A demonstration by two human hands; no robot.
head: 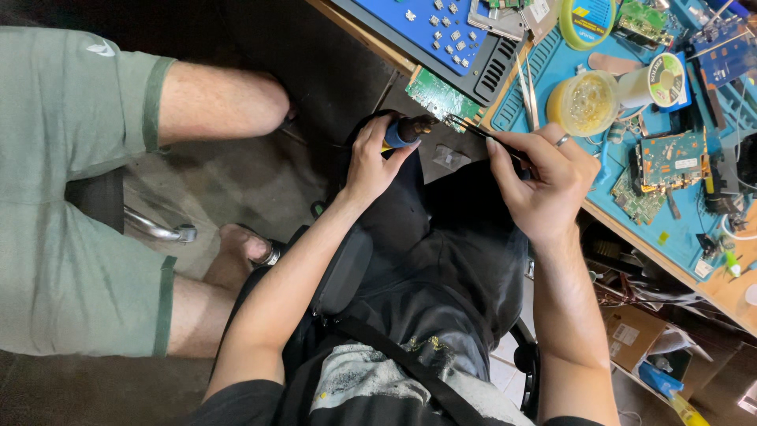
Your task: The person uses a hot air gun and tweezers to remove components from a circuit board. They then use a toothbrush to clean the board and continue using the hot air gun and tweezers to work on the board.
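Note:
My left hand (pixel 372 158) grips a soldering iron (pixel 410 129) with a blue and yellow handle, its dark tip pointing right. My right hand (pixel 544 177), a ring on one finger, pinches thin black tweezers (pixel 473 128) whose tips reach toward the iron's tip. Both tools meet just below a green circuit board (pixel 438 96) that overhangs the edge of the bench. My hands hover over my lap, which is covered in dark cloth.
A blue work mat (pixel 544 71) carries a tin of brass tip-cleaning wool (pixel 584 103), a solder spool (pixel 661 80), more green boards (pixel 670 160) and a blue tray of small parts (pixel 430 28). Another person in green shorts (pixel 63 189) sits at the left. Cardboard boxes (pixel 631 335) lie under the bench.

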